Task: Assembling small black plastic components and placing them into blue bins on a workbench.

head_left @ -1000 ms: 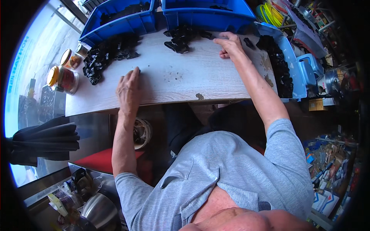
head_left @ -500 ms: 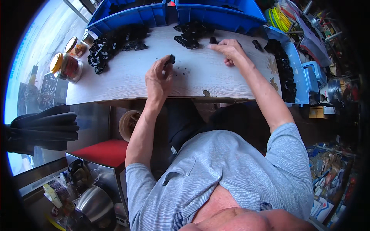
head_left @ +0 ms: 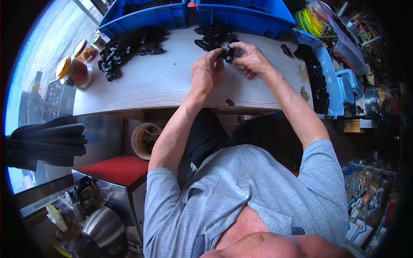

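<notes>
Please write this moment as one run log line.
left hand: holds small black part | right hand: touches another black part | surface: pale table | behind: blue bins

The small part [head_left: 230,54] at upper centre is plain black, and so is the heap of pieces [head_left: 114,58] at upper left. Under them I see a whitish-grey tabletop [head_left: 159,88] with streaky wood grain and brownish patches toward the right. The crates [head_left: 245,19] along the top edge are strong blue, the jar lid [head_left: 63,67] at upper left orange-yellow, the collared shirt [head_left: 266,180] at lower centre finely striped blue-grey, the cabinet top [head_left: 115,169] at lower left red.
</notes>
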The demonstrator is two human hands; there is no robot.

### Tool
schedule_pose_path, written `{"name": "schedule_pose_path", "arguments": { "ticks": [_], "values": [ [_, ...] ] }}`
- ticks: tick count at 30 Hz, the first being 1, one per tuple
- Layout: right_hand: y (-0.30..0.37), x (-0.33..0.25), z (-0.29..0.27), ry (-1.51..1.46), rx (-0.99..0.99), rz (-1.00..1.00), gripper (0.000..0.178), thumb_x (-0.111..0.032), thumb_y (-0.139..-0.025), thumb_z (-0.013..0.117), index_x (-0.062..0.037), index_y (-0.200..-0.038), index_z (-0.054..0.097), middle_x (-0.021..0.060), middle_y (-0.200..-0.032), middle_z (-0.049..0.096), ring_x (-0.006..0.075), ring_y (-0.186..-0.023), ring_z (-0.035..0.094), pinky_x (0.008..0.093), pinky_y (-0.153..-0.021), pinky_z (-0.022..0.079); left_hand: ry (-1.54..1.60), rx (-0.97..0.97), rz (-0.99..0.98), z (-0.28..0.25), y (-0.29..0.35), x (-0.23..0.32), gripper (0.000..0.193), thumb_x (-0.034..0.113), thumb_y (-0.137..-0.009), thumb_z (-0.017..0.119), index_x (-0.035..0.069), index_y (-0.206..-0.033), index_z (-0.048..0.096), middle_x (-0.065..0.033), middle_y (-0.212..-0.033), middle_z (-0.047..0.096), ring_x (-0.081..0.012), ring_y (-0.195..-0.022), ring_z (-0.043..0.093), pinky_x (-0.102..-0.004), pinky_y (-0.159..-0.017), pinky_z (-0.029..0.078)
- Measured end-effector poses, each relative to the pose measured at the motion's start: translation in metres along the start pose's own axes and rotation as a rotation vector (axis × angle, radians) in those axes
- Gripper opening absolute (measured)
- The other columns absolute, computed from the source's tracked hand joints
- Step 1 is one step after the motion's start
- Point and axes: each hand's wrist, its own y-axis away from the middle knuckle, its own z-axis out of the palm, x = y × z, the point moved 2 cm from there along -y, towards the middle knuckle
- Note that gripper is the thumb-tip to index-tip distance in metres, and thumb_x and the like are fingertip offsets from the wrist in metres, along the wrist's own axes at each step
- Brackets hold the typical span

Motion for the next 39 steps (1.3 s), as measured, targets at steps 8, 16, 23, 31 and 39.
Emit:
{"name": "schedule_pose_path", "arguments": {
  "ticks": [8,16,23,31,39],
  "values": [
    [-0.004,0.003,-0.002,0.120,0.015,-0.013,0.041,-0.011,-0.081,0.068,-0.0097,-0.122,0.061,0.0023,-0.064,0.057,0.0125,-0.046,0.054,0.0298,-0.039,0.045,-0.133,-0.080,0.109,0.002,-0.007,0.010,0.031,0.005,-0.083,0.066,0.010,-0.113,0.072,-0.0137,-0.098,0.071,-0.0360,-0.086,0.069,-0.0416,-0.078,0.056],
    [-0.010,0.015,-0.004,0.149,-0.018,-0.045,0.038,-0.006,-0.080,0.063,-0.0077,-0.118,0.061,0.0043,-0.061,0.056,0.0131,-0.046,0.053,0.0303,-0.037,0.041,-0.197,-0.314,0.232,-0.001,-0.014,0.015,0.027,0.009,-0.091,0.066,0.011,-0.117,0.072,-0.0109,-0.106,0.072,-0.0320,-0.098,0.068,-0.0399,-0.085,0.055],
    [-0.002,0.011,-0.002,0.129,0.015,-0.080,0.030,-0.004,-0.078,0.063,-0.0041,-0.108,0.067,0.0043,-0.060,0.058,0.0124,-0.045,0.052,0.0293,-0.039,0.042,-0.228,-0.383,0.323,0.004,-0.014,0.005,0.038,0.008,-0.092,0.065,0.016,-0.129,0.069,-0.0090,-0.116,0.072,-0.0290,-0.102,0.067,-0.0377,-0.089,0.056],
    [0.001,0.011,0.001,0.118,0.012,-0.103,0.026,-0.009,-0.080,0.064,-0.0069,-0.105,0.067,-0.0047,-0.059,0.047,0.0071,-0.044,0.046,0.0255,-0.038,0.039,-0.447,-0.435,0.306,-0.001,-0.002,0.018,0.051,0.010,-0.094,0.062,0.021,-0.143,0.058,-0.0069,-0.127,0.069,-0.0307,-0.119,0.061,-0.0433,-0.097,0.050],
    [0.004,0.013,-0.001,0.145,0.069,-0.088,0.035,-0.019,-0.077,0.080,-0.0028,-0.106,0.068,0.0008,-0.058,0.054,0.0112,-0.046,0.054,0.0280,-0.041,0.047,-0.364,-0.233,0.264,-0.016,0.001,0.019,0.044,0.007,-0.090,0.062,0.014,-0.134,0.062,-0.0129,-0.125,0.066,-0.0329,-0.115,0.061,-0.0461,-0.092,0.052]
  ]
}}
